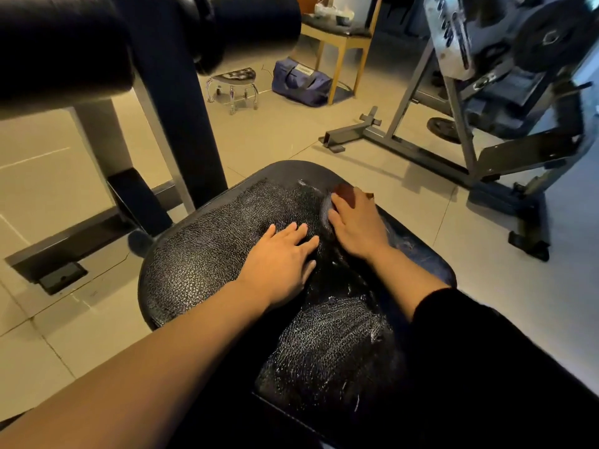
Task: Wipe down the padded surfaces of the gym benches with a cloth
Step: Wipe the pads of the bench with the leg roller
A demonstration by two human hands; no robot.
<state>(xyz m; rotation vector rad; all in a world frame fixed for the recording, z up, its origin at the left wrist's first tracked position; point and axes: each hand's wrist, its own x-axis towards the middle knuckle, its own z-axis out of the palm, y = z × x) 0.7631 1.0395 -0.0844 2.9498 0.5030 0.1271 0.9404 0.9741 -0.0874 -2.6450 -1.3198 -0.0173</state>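
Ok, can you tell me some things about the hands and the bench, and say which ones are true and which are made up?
1. Both hands rest on the black padded bench. True.
2. The left hand lies flat on the pad with its fingers spread. True.
3. The right hand is lifted high above the bench. False: it presses down on the pad, over a cloth whose reddish-brown edge shows by the fingers.
4. A blue bag sits on top of the wooden chair. False: the bag is on the floor beside the chair.
5. The pad shows pale streaks. True.
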